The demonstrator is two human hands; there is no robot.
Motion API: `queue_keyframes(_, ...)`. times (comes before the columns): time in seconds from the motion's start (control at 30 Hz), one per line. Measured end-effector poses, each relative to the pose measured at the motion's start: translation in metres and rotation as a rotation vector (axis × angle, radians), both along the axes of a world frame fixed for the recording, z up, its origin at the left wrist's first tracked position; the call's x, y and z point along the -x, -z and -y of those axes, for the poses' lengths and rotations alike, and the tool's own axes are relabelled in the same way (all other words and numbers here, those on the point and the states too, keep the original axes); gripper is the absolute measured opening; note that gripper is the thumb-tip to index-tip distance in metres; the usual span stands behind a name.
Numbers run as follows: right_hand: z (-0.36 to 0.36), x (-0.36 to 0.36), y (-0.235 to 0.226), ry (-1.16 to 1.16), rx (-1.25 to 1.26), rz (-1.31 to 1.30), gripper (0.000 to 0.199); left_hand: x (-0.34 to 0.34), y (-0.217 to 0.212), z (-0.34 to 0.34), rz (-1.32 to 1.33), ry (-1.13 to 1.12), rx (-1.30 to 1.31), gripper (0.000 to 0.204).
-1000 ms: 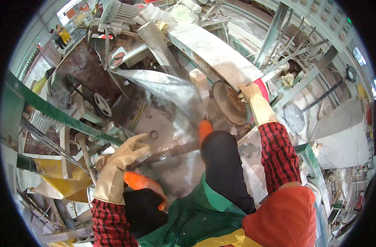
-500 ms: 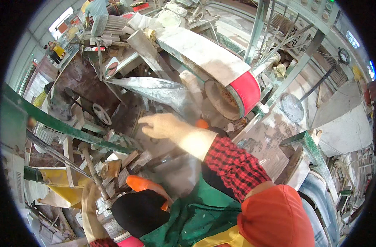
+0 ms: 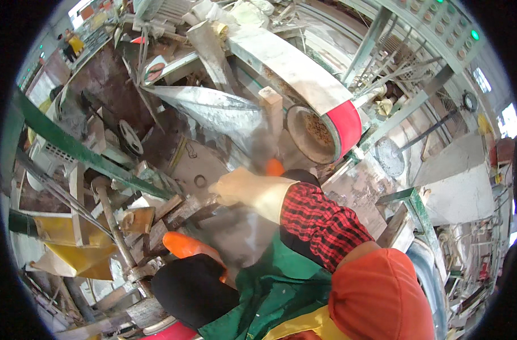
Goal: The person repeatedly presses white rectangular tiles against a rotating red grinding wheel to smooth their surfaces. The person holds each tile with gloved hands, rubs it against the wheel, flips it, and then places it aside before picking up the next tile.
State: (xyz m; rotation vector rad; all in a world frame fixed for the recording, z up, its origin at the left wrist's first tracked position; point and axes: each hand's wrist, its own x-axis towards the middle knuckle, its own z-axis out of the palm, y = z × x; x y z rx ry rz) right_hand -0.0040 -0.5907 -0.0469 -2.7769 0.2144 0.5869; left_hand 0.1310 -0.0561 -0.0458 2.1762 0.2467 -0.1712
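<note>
My right hand (image 3: 241, 190), in a pale yellow glove, is low in front of my knees. Its fingers are curled together at the end of a dusty bar (image 3: 189, 211); what they hold, if anything, is hidden. Just beyond the fingertips a small dark ring (image 3: 199, 181) lies on a pale, dusty board (image 3: 199, 161). My left hand is out of the picture. The pole (image 3: 114, 218) with a clamp stands at the left, with no hand on it.
A green rail (image 3: 94, 156) crosses on the left. Ahead are a grey sheet (image 3: 213, 113), an upright wooden post (image 3: 271, 110) and a long curved machine housing (image 3: 292, 65) with a red end. A green metal frame (image 3: 408, 198) stands at the right, by my orange-covered shoulder.
My right hand has come down and its pointing fingers have curled in. My left hand, earlier beside the pole at the lower left, has left the picture. The view has shifted slightly.
</note>
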Motion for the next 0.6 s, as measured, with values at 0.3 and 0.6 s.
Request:
queue_keyframes(0.3,-0.011,-0.009,0.005,-0.089,-0.022,-0.062,0.035,-0.001,0.034,-0.019,0.018,-0.118,0.185,0.081)
queue_keyframes(0.6,0.004,-0.001,0.006,-0.102,0.003,0.046,0.049,0.051,-0.121,-0.055,-0.082,-0.572,-0.190,0.092)
